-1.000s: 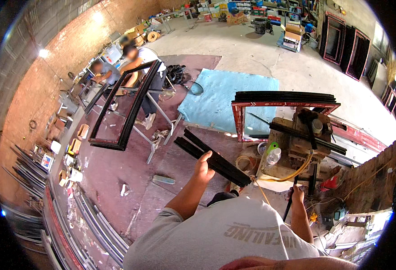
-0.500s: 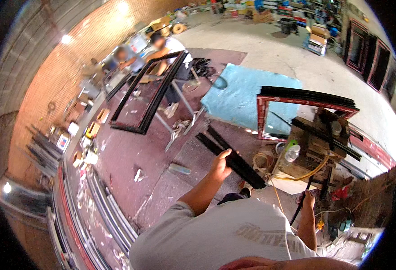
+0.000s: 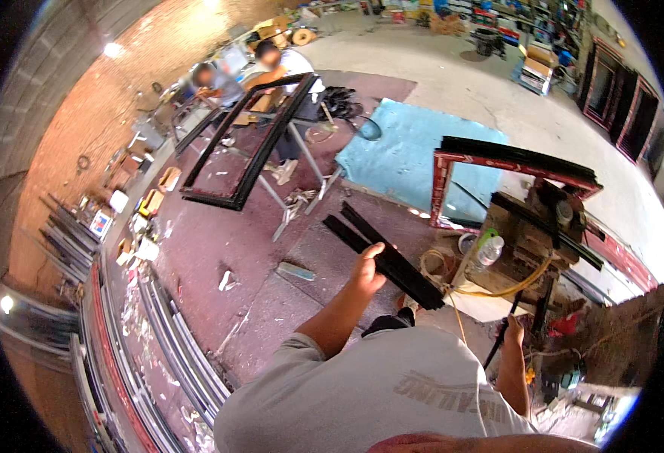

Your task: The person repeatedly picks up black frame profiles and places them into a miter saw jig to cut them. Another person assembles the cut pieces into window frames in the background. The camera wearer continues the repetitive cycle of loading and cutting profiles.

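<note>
My left hand (image 3: 369, 273) is closed round a pair of black frame bars (image 3: 411, 281), held slantwise in front of my body. The bars lie together at their near end and spread apart at the far end. Lower right, my right hand (image 3: 513, 331) grips a thin black strip (image 3: 496, 344) that runs up and down beside the workbench (image 3: 498, 281). On that bench a machine (image 3: 532, 226) has a long black bar (image 3: 585, 253) lying across it. A black and red window frame (image 3: 443, 189) stands upright just behind the bench.
A clear bottle (image 3: 489, 253) and a yellow hose (image 3: 524, 288) are on the bench. Ahead lies a blue mat (image 3: 407, 140). Two people work at a large black frame (image 3: 250, 177) on metal stands, far left. Long metal profiles (image 3: 184, 347) line the left floor.
The view has shifted slightly, so the far frame and mat sit a little higher. Both hands keep their holds; the paired bars have moved slightly left.
</note>
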A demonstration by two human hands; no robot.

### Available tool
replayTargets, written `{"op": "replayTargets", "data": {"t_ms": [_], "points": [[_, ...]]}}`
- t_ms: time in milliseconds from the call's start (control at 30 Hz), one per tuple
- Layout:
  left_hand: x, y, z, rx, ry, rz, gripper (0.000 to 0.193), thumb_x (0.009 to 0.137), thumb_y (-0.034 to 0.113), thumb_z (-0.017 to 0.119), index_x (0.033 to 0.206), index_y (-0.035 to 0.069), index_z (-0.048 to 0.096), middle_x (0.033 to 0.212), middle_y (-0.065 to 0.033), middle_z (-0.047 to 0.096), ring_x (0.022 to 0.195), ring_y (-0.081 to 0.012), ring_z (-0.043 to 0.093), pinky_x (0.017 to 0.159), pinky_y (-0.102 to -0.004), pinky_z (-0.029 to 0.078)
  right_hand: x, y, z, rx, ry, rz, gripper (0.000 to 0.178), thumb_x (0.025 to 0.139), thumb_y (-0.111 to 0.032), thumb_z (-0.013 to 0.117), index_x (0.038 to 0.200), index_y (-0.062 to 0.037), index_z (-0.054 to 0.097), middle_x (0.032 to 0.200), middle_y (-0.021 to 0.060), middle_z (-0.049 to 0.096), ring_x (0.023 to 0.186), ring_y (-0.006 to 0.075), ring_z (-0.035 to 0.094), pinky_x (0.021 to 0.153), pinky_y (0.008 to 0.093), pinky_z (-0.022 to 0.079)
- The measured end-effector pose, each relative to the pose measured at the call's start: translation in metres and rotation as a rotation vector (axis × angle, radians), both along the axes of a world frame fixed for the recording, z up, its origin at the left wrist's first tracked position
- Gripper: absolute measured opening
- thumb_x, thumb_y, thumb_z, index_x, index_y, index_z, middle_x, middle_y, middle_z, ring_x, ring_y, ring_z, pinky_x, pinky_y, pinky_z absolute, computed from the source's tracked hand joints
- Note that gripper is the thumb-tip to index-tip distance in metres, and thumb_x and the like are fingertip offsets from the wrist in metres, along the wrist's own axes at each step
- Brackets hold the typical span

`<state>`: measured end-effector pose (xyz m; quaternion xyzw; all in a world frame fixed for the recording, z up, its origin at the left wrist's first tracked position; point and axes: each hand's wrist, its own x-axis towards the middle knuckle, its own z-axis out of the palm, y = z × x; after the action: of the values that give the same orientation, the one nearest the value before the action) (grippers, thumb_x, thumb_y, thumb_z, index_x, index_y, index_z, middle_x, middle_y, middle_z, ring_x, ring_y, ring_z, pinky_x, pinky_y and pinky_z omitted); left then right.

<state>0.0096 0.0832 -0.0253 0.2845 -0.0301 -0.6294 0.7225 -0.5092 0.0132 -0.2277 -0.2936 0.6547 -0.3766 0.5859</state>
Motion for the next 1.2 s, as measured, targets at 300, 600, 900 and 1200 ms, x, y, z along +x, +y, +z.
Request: {"op": "replayTargets", "data": {"t_ms": [300, 600, 900, 1200], "points": [[0.002, 0.003, -0.007, 0.043, 0.016, 0.025, 0.022, 0.089, 0.020, 0.066, 0.099, 0.001, 0.065, 0.093, -0.0112, 0.068, 0.089, -0.0298, 0.065, 0.088, -0.0441, 0.052, 0.035, 0.008, 0.046, 0.067, -0.030, -0.024, 0.027, 0.098, -0.025, 0.053, 0.077, -0.0091, 0.052, 0.058, 0.0058, 0.051, 0.040, 0.0206, 0.048, 0.037, 0.0355, 0.040], [-0.010, -0.010, 0.006, 0.139, -0.054, 0.015, 0.024, 0.089, 0.021, 0.066, 0.098, -0.001, 0.069, 0.094, -0.0124, 0.070, 0.090, -0.0294, 0.066, 0.087, -0.0420, 0.052, 0.031, 0.011, 0.043, 0.062, 0.001, -0.007, 0.027, 0.097, -0.031, 0.056, 0.081, -0.0095, 0.057, 0.058, 0.0058, 0.054, 0.040, 0.0200, 0.051, 0.038, 0.0347, 0.042], [-0.015, -0.014, 0.001, 0.143, -0.075, -0.013, 0.025, 0.089, 0.021, 0.066, 0.100, -0.001, 0.069, 0.095, -0.0125, 0.070, 0.091, -0.0290, 0.065, 0.089, -0.0422, 0.051, 0.045, 0.019, 0.073, 0.080, -0.042, -0.012, 0.027, 0.099, -0.027, 0.053, 0.079, -0.0088, 0.055, 0.058, 0.0063, 0.055, 0.040, 0.0196, 0.051, 0.036, 0.0340, 0.040], [-0.009, -0.019, -0.004, 0.145, -0.079, -0.016, 0.024, 0.087, 0.021, 0.067, 0.099, -0.001, 0.069, 0.094, -0.0118, 0.070, 0.089, -0.0287, 0.065, 0.089, -0.0424, 0.051, -0.009, 0.082, -0.005, -0.087, 0.268, 0.293, 0.016, 0.086, -0.015, 0.066, 0.094, -0.0037, 0.074, 0.070, -0.0013, 0.060, 0.065, 0.0111, 0.054, 0.059, 0.0297, 0.043]]}}
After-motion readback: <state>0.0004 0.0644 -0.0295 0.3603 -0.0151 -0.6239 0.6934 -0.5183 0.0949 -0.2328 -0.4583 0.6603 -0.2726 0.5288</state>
